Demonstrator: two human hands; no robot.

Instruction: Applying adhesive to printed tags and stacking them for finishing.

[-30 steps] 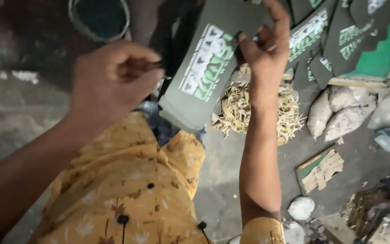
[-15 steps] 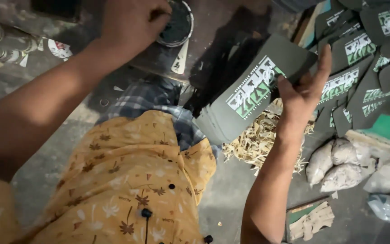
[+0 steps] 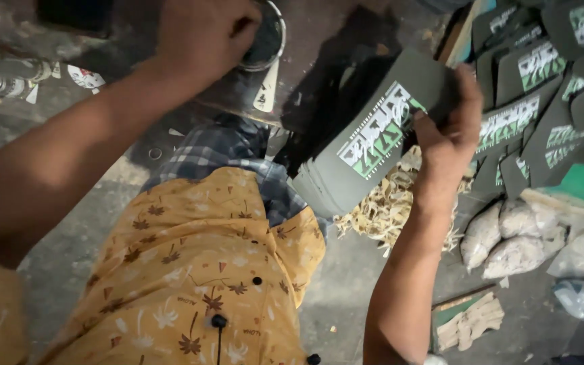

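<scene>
My right hand [image 3: 449,130] grips a stack of flat dark green printed cardboard pieces [image 3: 373,138], held tilted above my lap. My left hand [image 3: 201,37] is closed in a fist at the top, right beside a round dark bowl [image 3: 268,42] on the floor; what the fingers hold is hidden. Below both arms I see my yellow patterned shirt [image 3: 197,270] and a blue checked cloth [image 3: 224,152] over my legs.
Many more dark green printed pieces [image 3: 542,81] lie spread at the upper right. A heap of pale shavings [image 3: 390,209] sits under the stack. Clear bags of whitish material [image 3: 515,243] lie at right. Small tins [image 3: 8,71] stand at upper left on the grey floor.
My left hand has moved up to the round bowl and stays closed. My right hand has tilted the stack and lowered it to the right; the view has shifted.
</scene>
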